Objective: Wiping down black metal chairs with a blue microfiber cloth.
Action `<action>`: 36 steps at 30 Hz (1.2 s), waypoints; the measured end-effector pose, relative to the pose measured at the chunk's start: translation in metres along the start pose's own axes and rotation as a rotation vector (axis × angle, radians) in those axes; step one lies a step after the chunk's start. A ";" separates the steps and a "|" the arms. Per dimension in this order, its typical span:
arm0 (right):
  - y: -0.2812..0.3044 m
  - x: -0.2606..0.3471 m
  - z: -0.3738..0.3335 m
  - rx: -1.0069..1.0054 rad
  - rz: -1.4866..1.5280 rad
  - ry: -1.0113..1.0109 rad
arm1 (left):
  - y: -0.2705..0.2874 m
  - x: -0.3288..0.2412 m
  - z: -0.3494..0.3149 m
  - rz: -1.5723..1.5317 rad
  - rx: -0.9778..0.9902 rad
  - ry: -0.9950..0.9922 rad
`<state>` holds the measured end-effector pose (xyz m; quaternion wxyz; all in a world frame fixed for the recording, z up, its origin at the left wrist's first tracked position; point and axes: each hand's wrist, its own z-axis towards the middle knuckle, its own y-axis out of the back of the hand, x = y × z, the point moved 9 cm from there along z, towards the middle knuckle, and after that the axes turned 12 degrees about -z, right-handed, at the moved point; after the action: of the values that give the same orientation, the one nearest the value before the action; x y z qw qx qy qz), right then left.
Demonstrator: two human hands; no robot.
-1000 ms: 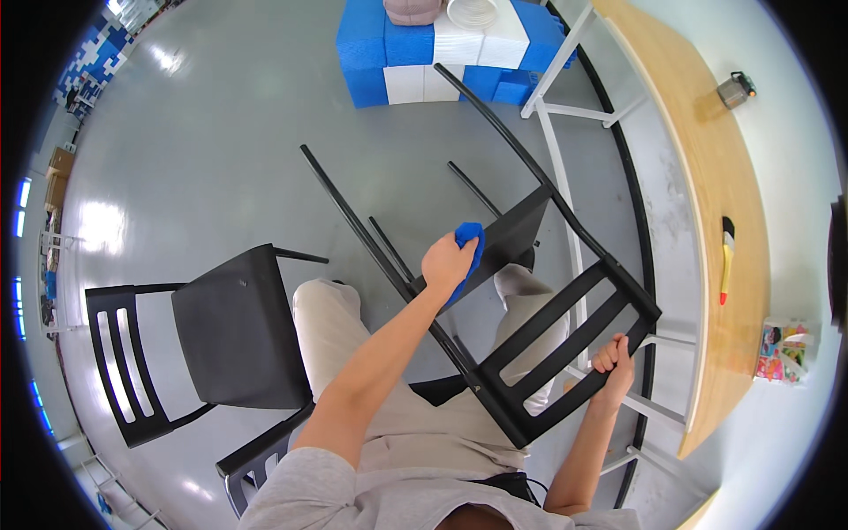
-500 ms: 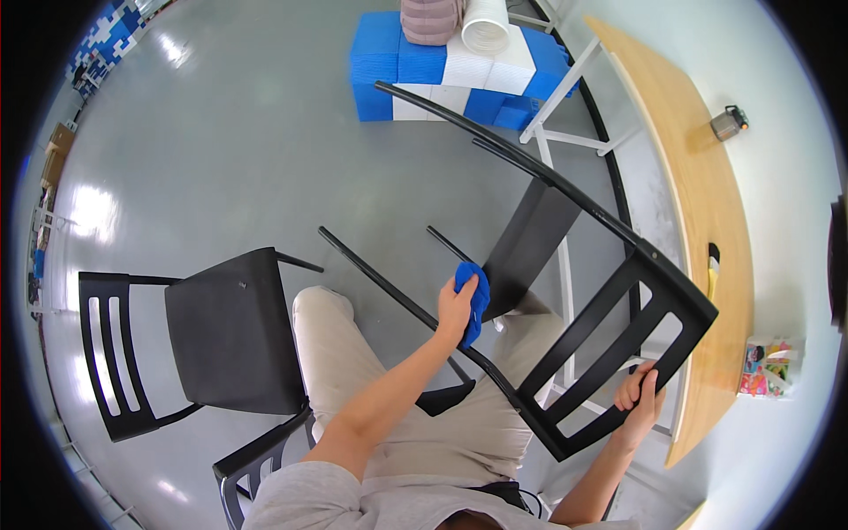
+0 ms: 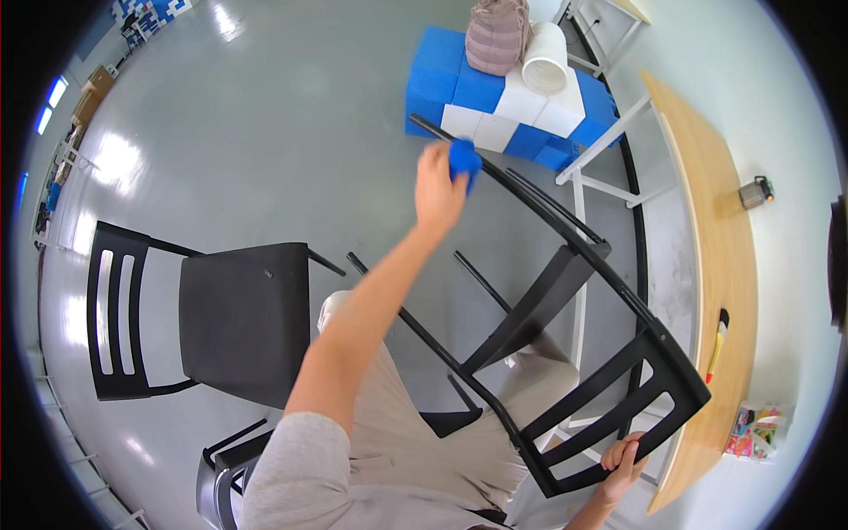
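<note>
A black chair (image 3: 533,311) lies tilted across my lap, its slatted backrest at the lower right and its legs pointing to the upper left. My left hand (image 3: 436,196), arm stretched far forward, is closed on a blue cloth (image 3: 465,162). The cloth lies against the chair's far long leg, close to that leg's end, and is slightly blurred. At the lower right, my right hand (image 3: 622,464) grips the outer rail of the backrest, with the fingers wrapped round it.
Another black chair (image 3: 243,322) stands at my left, with part of a third chair (image 3: 234,458) behind it. To the right, a wooden table (image 3: 707,221) bears a bottle (image 3: 756,193) and a yellow-handled tool (image 3: 717,349). Blue and white blocks (image 3: 481,93) hold a backpack (image 3: 496,37).
My left hand has moved the blue cloth forward, from the nearer part of the chair to the far leg's end. The right hand keeps its hold on the backrest. The view has shifted slightly.
</note>
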<state>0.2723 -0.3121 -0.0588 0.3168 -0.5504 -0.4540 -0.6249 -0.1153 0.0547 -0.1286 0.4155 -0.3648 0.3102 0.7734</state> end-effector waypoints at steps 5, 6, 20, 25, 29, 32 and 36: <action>0.006 -0.004 -0.001 -0.028 -0.025 0.015 | 0.019 0.087 0.097 0.196 0.102 0.002; 0.007 -0.004 -0.002 -0.031 -0.026 0.018 | 0.014 0.103 0.101 0.247 0.178 0.016; -0.008 0.018 0.001 -0.076 -0.059 -0.027 | -0.102 -0.064 -0.025 -0.197 0.442 -0.328; 0.001 0.010 -0.002 -0.095 0.002 -0.080 | -0.115 -0.125 -0.055 -0.382 0.468 -0.397; 0.015 -0.009 -0.003 -0.067 0.024 -0.056 | -0.116 -0.092 -0.046 -0.229 0.511 -0.512; 0.010 -0.005 0.001 -0.032 -0.005 -0.015 | -0.092 -0.047 -0.021 -0.061 0.466 -0.548; 0.010 -0.004 -0.001 -0.019 -0.038 -0.022 | -0.051 0.023 0.018 0.031 0.384 -0.463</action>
<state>0.2820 -0.3175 -0.0605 0.2945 -0.5515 -0.4619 -0.6292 -0.0856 0.1023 -0.1470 0.5246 -0.0887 0.3533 0.7695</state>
